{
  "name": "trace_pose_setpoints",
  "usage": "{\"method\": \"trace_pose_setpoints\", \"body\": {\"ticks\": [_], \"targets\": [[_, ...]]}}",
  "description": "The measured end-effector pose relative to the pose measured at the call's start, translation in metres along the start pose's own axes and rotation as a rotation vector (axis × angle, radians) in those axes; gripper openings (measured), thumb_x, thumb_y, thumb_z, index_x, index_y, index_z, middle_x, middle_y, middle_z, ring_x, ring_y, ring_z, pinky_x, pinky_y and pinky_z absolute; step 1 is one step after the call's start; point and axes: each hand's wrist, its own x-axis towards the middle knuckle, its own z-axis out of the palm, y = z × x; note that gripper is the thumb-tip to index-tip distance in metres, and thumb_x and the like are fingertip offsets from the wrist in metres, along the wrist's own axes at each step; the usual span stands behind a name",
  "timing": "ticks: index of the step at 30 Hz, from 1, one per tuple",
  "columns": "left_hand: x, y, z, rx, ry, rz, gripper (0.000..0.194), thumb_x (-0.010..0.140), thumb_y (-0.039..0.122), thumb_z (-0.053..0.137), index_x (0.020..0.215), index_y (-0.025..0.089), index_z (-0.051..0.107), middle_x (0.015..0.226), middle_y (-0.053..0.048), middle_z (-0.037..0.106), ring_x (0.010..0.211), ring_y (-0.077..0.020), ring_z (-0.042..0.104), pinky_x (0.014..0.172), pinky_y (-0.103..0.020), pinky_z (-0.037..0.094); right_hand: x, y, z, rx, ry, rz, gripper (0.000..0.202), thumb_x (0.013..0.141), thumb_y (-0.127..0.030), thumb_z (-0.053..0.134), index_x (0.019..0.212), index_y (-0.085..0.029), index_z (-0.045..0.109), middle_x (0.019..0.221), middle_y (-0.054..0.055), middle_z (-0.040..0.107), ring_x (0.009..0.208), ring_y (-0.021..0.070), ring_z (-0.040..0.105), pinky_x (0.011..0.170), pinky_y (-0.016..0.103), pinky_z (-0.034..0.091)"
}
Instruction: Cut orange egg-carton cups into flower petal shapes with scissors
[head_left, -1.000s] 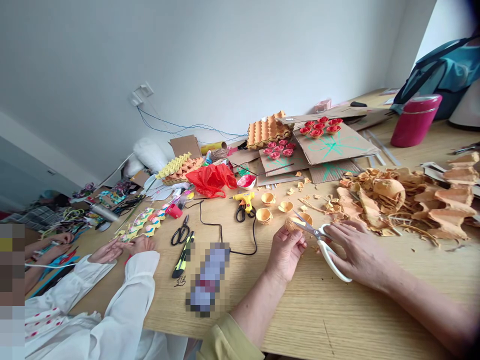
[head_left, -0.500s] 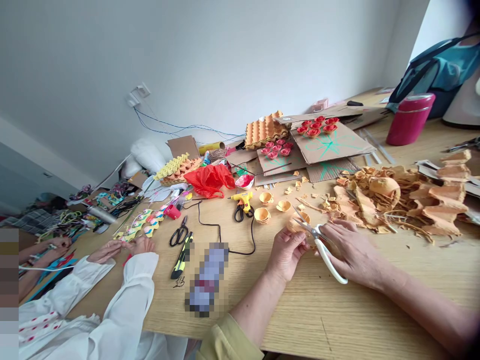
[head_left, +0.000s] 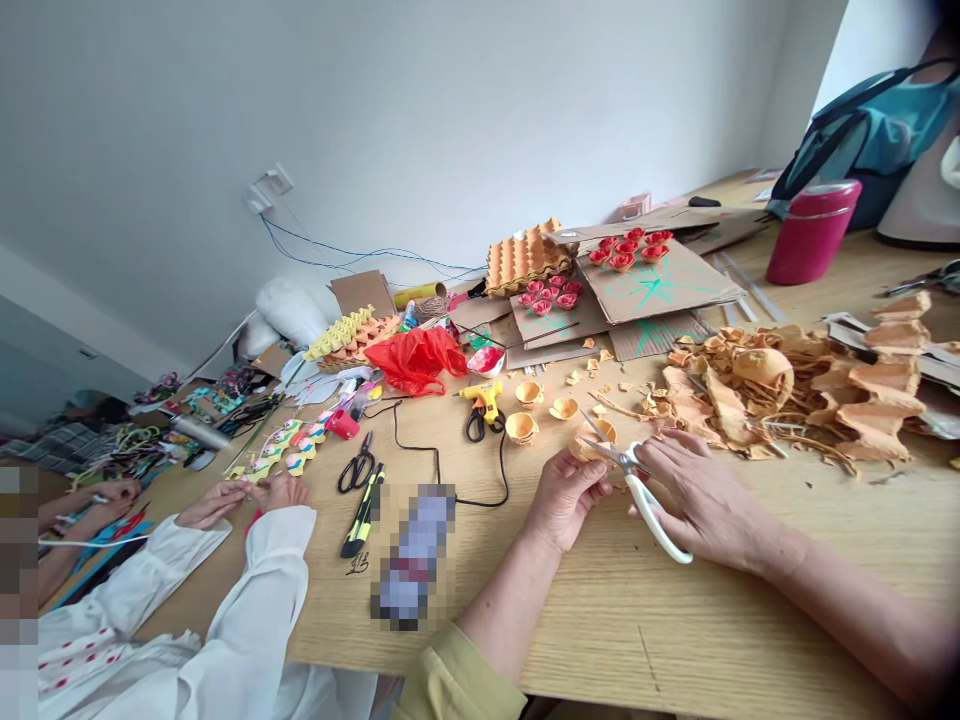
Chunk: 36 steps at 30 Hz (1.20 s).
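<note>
My left hand point(head_left: 564, 497) pinches a small orange pulp cup point(head_left: 600, 436) just over the table. My right hand point(head_left: 701, 503) grips white-handled scissors point(head_left: 651, 515), whose parted blades lie across the side of the cup, close to my left fingertips. Beyond my left hand stand other orange cups: one at the near left point(head_left: 521, 429), one behind it point(head_left: 529, 394) and one to the right point(head_left: 564, 408). Scraps and torn pieces of orange egg tray point(head_left: 757, 385) are heaped to the right, past my right hand.
A yellow glue gun point(head_left: 484, 400), black scissors point(head_left: 358, 468) and a cutter knife point(head_left: 363, 515) lie left of my hands. Behind are a red bag point(head_left: 416, 360), cardboard with red flowers point(head_left: 660, 285) and a pink flask point(head_left: 814, 232). A white-sleeved person point(head_left: 259, 570) works at the left.
The view has shifted slightly. The cup now shows more of its open inside, and the scissors stay across it in my right hand.
</note>
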Motion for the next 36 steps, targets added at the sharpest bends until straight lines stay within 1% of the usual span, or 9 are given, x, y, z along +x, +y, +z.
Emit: {"method": "trace_pose_setpoints", "body": {"ticks": [4, 9, 15, 18, 23, 28, 30, 33, 36], "targets": [[0.0001, 0.0001, -0.0009, 0.026, -0.004, 0.007, 0.032, 0.058, 0.029, 0.089, 0.072, 0.014, 0.064, 0.066, 0.002, 0.053, 0.064, -0.0079, 0.044, 0.061, -0.023, 0.037, 0.0001, -0.0002, -0.0012, 0.015, -0.017, 0.001, 0.008, 0.089, -0.029, 0.051, 0.087, -0.024, 0.044, 0.078, 0.003, 0.060, 0.077, 0.0250, 0.063, 0.091, 0.047, 0.040], [-0.0011, -0.0004, 0.0004, -0.024, -0.037, -0.012, 0.031, 0.060, 0.027, 0.089, 0.072, 0.013, 0.063, 0.065, 0.002, 0.050, 0.064, -0.0077, 0.042, 0.061, -0.022, 0.037, -0.0004, 0.0013, -0.0004, 0.048, -0.026, -0.002, 0.009, 0.089, -0.028, 0.051, 0.087, -0.025, 0.043, 0.076, 0.001, 0.058, 0.072, 0.0227, 0.061, 0.094, 0.048, 0.039], [-0.0007, -0.0015, -0.0012, -0.070, -0.090, -0.063, 0.032, 0.061, 0.028, 0.088, 0.069, 0.013, 0.060, 0.064, 0.003, 0.047, 0.064, -0.0081, 0.041, 0.060, -0.022, 0.037, -0.0010, 0.0014, -0.0004, 0.040, 0.008, -0.017, 0.010, 0.088, -0.029, 0.052, 0.087, -0.024, 0.043, 0.079, 0.003, 0.060, 0.076, 0.0238, 0.062, 0.094, 0.048, 0.039], [0.0002, -0.0016, -0.0020, -0.043, -0.077, -0.063, 0.035, 0.059, 0.029, 0.089, 0.070, 0.013, 0.060, 0.064, 0.002, 0.048, 0.064, -0.0082, 0.042, 0.060, -0.022, 0.037, -0.0012, 0.0012, -0.0003, 0.033, -0.002, -0.023, 0.009, 0.089, -0.030, 0.051, 0.088, -0.024, 0.045, 0.080, 0.003, 0.061, 0.078, 0.0239, 0.062, 0.093, 0.048, 0.039], [0.0012, -0.0013, -0.0020, -0.022, -0.054, -0.059, 0.037, 0.058, 0.030, 0.090, 0.068, 0.013, 0.059, 0.064, 0.002, 0.048, 0.063, -0.0080, 0.042, 0.060, -0.023, 0.037, -0.0010, 0.0015, -0.0003, 0.046, -0.028, -0.013, 0.010, 0.090, -0.031, 0.051, 0.087, -0.024, 0.045, 0.079, 0.003, 0.061, 0.075, 0.0231, 0.061, 0.095, 0.051, 0.038], [0.0003, -0.0002, -0.0012, -0.030, -0.081, -0.050, 0.034, 0.060, 0.029, 0.089, 0.068, 0.013, 0.060, 0.062, 0.003, 0.047, 0.063, -0.0081, 0.040, 0.060, -0.023, 0.036, -0.0006, 0.0024, -0.0011, 0.055, -0.033, -0.026, 0.013, 0.091, -0.031, 0.050, 0.084, -0.024, 0.042, 0.075, 0.001, 0.059, 0.071, 0.0218, 0.061, 0.099, 0.051, 0.036], [-0.0005, 0.0009, -0.0002, -0.031, -0.091, -0.053, 0.034, 0.060, 0.029, 0.088, 0.067, 0.013, 0.059, 0.062, 0.003, 0.047, 0.063, -0.0081, 0.040, 0.060, -0.023, 0.036, -0.0004, 0.0023, -0.0019, 0.074, -0.022, -0.026, 0.014, 0.090, -0.032, 0.051, 0.082, -0.025, 0.042, 0.074, -0.001, 0.058, 0.068, 0.0205, 0.060, 0.098, 0.050, 0.037], [-0.0012, 0.0027, 0.0013, -0.034, -0.082, -0.062, 0.036, 0.057, 0.029, 0.090, 0.065, 0.013, 0.059, 0.062, 0.003, 0.047, 0.063, -0.0080, 0.040, 0.060, -0.023, 0.035, -0.0002, 0.0016, -0.0031, 0.105, 0.007, -0.028, 0.013, 0.088, -0.031, 0.053, 0.081, -0.025, 0.044, 0.071, -0.002, 0.057, 0.064, 0.0194, 0.059, 0.094, 0.048, 0.039], [-0.0011, 0.0033, 0.0013, -0.040, -0.069, -0.065, 0.036, 0.056, 0.028, 0.091, 0.066, 0.013, 0.060, 0.062, 0.003, 0.047, 0.063, -0.0082, 0.040, 0.060, -0.023, 0.036, -0.0005, 0.0008, -0.0033, 0.112, 0.025, -0.033, 0.014, 0.088, -0.031, 0.052, 0.079, -0.025, 0.044, 0.070, -0.001, 0.058, 0.064, 0.0197, 0.058, 0.090, 0.046, 0.040]]}}
